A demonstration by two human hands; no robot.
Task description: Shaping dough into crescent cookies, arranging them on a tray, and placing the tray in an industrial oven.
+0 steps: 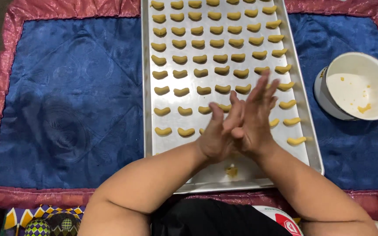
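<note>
The left hand (215,137) and the right hand (254,118) meet palm to palm above the near part of a metal baking tray (147,87), fingers (265,89) stretched out flat and slightly crossed, the pose of rolling something between the palms; whether a bit of dough sits between them cannot be told, since the palms hide it, and neither hand is clenched around anything that shows. The tray lies lengthwise away from the person on a blue quilted mat (66,100) with a red border, its near edge close to the person's body, so both forearms reach it without stretching. Small yellow crescent-shaped dough pieces (217,43) fill the tray in neat rows from its far edge down towards the hands, spaced apart so that none touches its neighbour, which looks suited to baking. The rows thin out near the hands: the last crescent (296,140) lies by the tray's right edge, and the strip along the near edge is bare metal except for a small scrap of dough (231,171) just below the wrists. A white bowl (357,85) stands on the mat just beside the tray's right edge, within the right hand's reach, holding only a few yellow crumbs and smears.
</note>
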